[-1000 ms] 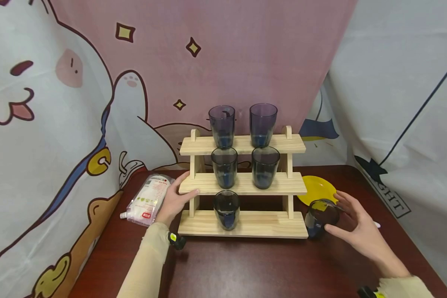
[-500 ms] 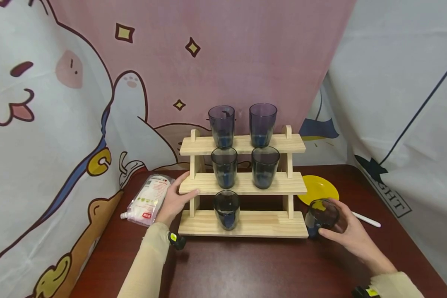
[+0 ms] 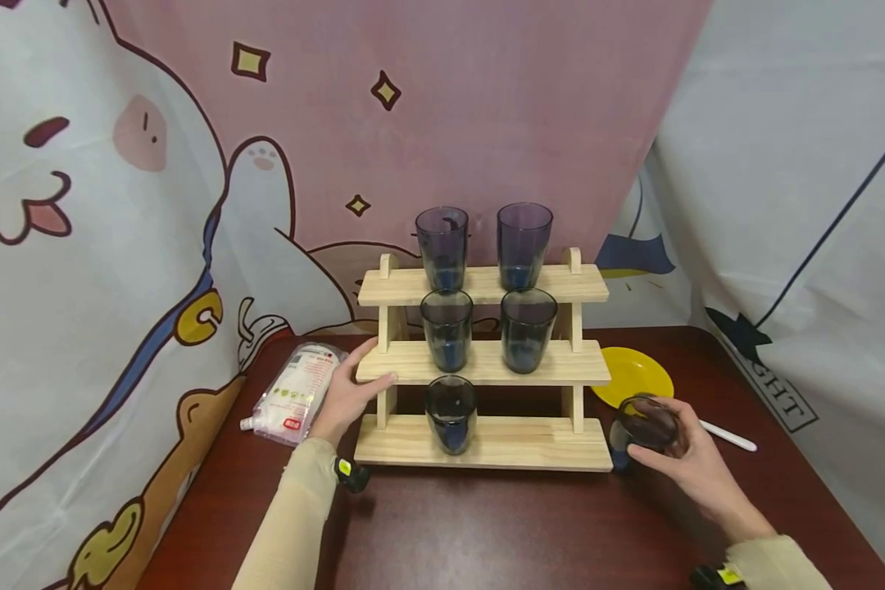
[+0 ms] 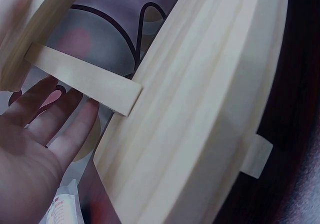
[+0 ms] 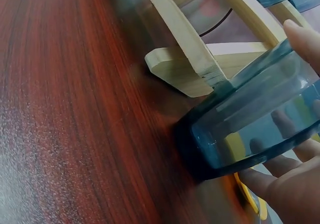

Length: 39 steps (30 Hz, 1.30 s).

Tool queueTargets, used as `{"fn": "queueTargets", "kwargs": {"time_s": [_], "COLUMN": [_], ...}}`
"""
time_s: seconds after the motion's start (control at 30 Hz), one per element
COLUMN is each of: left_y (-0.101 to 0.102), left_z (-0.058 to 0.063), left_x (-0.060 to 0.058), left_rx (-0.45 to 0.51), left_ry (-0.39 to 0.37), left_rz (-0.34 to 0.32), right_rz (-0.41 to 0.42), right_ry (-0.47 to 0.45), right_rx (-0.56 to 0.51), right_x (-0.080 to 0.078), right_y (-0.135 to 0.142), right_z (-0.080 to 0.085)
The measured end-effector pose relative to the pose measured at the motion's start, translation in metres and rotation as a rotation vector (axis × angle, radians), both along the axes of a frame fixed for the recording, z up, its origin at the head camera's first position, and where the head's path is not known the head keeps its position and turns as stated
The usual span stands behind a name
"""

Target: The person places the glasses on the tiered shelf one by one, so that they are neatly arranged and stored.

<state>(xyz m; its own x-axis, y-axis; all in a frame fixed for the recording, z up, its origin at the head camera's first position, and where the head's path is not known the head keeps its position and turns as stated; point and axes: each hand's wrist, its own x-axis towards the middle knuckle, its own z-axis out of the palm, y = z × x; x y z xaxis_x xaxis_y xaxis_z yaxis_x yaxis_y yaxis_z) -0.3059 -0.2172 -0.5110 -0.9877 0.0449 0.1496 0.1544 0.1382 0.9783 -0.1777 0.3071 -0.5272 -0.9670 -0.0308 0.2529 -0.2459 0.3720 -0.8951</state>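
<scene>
A three-tier wooden stand (image 3: 519,442) bears several dark glass tumblers: two on the top tier, two on the middle, and one tumbler (image 3: 451,418) on the bottom tier. My left hand (image 3: 344,399) grips the left end of the middle shelf, thumb on top; in the left wrist view its other fingers (image 4: 70,126) reach around beside the upright. To the right of the stand, my right hand (image 3: 696,471) holds another dark tumbler (image 3: 645,426) between thumb and fingers. The right wrist view shows this tumbler (image 5: 250,114) tilted in that view, its base close over the table.
A yellow plate (image 3: 634,373) lies behind the held tumbler, and a white stick-like thing (image 3: 730,436) lies right of it. A clear bag with a white printed pouch (image 3: 298,393) rests left of the stand. Printed cloth (image 3: 560,98) hangs behind the table.
My right hand has closed in on the tumbler at the right, its fingers now around it. The white stick behind the hand has come into view. My left hand stays on the shelf.
</scene>
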Motion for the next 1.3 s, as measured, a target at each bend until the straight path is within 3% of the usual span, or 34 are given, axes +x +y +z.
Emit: {"fn": "queueTargets", "kwargs": {"time_s": [0.23, 0.53, 0.77, 0.87, 1.03, 1.2, 1.3], "left_y": [0.001, 0.001, 0.0, 0.0, 0.001, 0.001, 0.002], "left_z": [0.002, 0.001, 0.001, 0.001, 0.003, 0.003, 0.009], "left_x": [0.001, 0.0, 0.0, 0.0, 0.001, 0.0, 0.004], "left_rx": [0.01, 0.01, 0.021, 0.012, 0.017, 0.043, 0.04], "left_ry": [-0.002, -0.012, -0.017, -0.01, -0.015, -0.037, -0.056], "left_rz": [-0.008, -0.013, -0.012, -0.003, 0.0, -0.011, -0.017], "right_rz": [-0.014, -0.109, -0.001, 0.047, 0.108, 0.107, 0.118], "right_ry": [-0.012, -0.057, -0.014, 0.046, 0.109, 0.101, 0.104], "right_rx": [-0.036, -0.013, -0.335, -0.391, -0.441, -0.408, -0.371], "right_x": [0.001, 0.006, 0.013, 0.015, 0.018, 0.017, 0.016], "right_y": [0.0, 0.003, 0.009, 0.009, 0.005, -0.005, -0.013], "right_z": [-0.001, 0.0, 0.011, 0.019, 0.032, 0.041, 0.045]}}
